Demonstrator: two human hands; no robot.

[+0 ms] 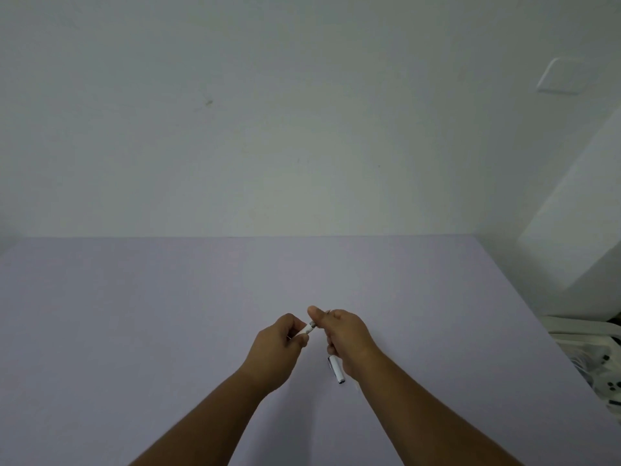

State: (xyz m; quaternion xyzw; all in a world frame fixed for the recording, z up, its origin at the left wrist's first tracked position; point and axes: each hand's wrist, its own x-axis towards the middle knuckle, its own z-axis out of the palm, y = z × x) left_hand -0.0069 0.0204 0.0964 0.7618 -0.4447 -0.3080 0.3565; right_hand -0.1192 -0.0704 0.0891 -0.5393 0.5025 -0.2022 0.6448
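Both my hands are raised over a pale lilac table. My left hand grips a short white pen barrel whose metal end points toward the right hand. My right hand pinches that metal end with thumb and fingers. A white pen cap with a silver clip and tip sticks out below the right hand; whether the hand holds it or it lies on the table, I cannot tell.
A plain white wall stands behind the table, with a white switch plate at the upper right. Beyond the table's right edge sits a white box and a white plastic rack with cables.
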